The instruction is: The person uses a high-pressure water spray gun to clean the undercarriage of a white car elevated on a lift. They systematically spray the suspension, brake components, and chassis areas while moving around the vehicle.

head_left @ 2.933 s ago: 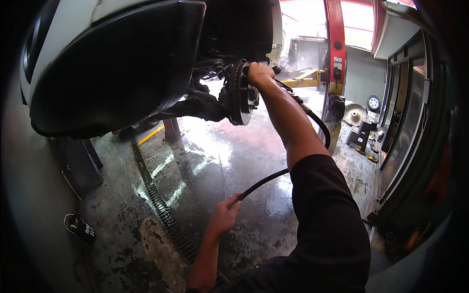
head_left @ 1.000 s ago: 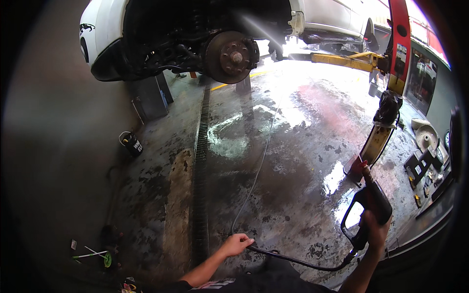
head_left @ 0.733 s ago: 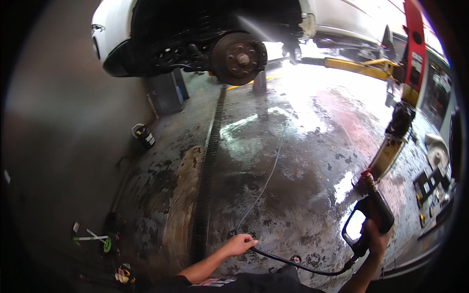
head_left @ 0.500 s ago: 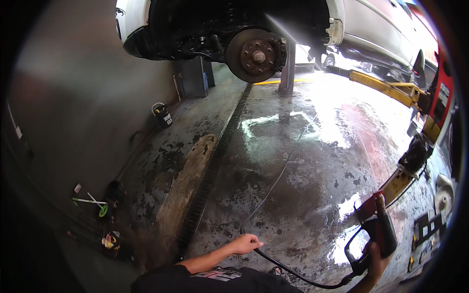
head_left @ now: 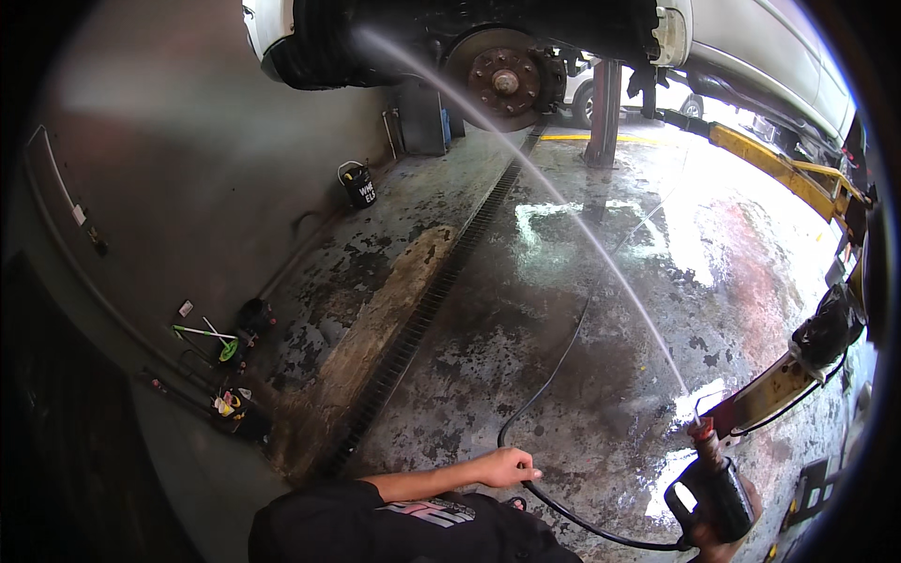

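My right hand (head_left: 735,537) grips a black pressure-washer gun (head_left: 725,495) with a red tip, low at the right. From its tip a thin white water jet (head_left: 601,249) runs up and left, passing in front of the brake disc (head_left: 493,80) into the dark wheel well (head_left: 328,42) of a raised white car (head_left: 751,42). My left hand (head_left: 507,467) is closed around the black hose (head_left: 591,530), which bends across to the gun on one side. On the other side the hose trails away over the wet floor.
A slotted floor drain (head_left: 436,296) crosses the floor. Yellow lift arms (head_left: 774,174) stand right, and a lift post (head_left: 603,117) behind. Along the left wall are a black bucket (head_left: 358,186), a green-headed brush (head_left: 228,350) and a container of supplies (head_left: 246,415).
The jet's visible end has swung from right of the brake disc to its left, inside the wheel well. The gun has tipped to the left. My view has shifted; my left hand still holds the hose.
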`<action>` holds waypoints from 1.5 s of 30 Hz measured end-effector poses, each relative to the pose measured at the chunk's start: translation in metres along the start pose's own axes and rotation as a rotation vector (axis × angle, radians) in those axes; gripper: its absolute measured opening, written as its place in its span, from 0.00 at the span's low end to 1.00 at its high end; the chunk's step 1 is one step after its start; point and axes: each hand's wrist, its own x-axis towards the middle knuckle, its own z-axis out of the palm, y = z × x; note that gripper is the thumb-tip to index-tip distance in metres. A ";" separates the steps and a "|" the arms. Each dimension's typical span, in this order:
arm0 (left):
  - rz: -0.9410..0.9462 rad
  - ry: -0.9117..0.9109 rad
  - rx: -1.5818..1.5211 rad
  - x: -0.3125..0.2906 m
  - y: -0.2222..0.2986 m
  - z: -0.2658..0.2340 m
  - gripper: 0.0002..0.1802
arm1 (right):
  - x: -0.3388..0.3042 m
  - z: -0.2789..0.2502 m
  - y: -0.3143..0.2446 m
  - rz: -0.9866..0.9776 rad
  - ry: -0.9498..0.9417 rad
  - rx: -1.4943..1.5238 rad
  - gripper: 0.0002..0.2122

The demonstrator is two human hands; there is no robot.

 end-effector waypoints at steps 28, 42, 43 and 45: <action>0.006 0.082 0.018 -0.016 0.000 -0.008 0.25 | 0.016 0.041 -0.003 0.017 0.003 -0.247 0.41; 0.038 0.098 0.025 -0.011 0.000 -0.006 0.25 | 0.020 0.040 -0.021 -0.066 -0.144 -0.256 0.24; 0.037 0.092 0.023 -0.012 0.000 -0.006 0.25 | 0.022 0.042 -0.021 -0.063 -0.158 -0.249 0.25; 0.039 0.076 0.032 -0.010 0.000 -0.004 0.26 | 0.029 0.048 -0.022 -0.165 -0.225 -0.246 0.26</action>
